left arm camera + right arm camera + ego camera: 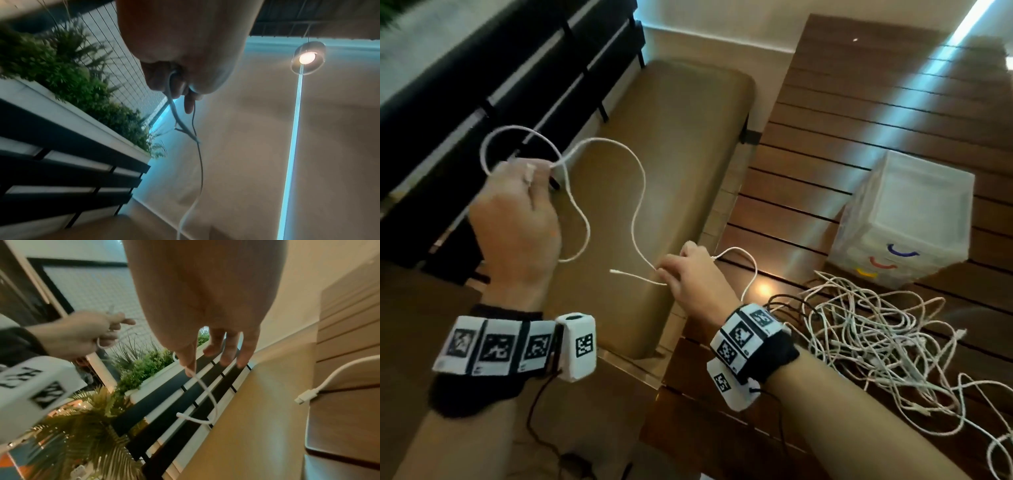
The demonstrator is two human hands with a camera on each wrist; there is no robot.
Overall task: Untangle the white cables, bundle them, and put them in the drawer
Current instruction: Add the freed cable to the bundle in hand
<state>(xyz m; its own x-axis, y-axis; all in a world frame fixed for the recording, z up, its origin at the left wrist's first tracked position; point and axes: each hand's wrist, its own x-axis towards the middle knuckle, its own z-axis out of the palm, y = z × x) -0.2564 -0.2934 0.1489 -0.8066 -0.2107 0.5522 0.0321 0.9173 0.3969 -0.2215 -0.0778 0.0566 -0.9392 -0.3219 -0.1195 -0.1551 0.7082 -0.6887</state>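
Both forearms reach out over the tan bench (654, 171), wrist bands on. Slatted worktop (859, 137) at right carries a translucent drawer unit (904, 219) and, beside it, the tangled pile of white cables (866, 342). Left hand (517, 219), raised, fingers curled round loops of one white cable (635, 212). Right hand (688, 274), lower, pinches that same cable near its free plug end.

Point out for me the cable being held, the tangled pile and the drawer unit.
held cable (636, 192): head view, on the slack loop hanging between the hands.
tangled pile (873, 335): head view, middle of the heap on the slatted table.
drawer unit (914, 219): head view, on its translucent top.
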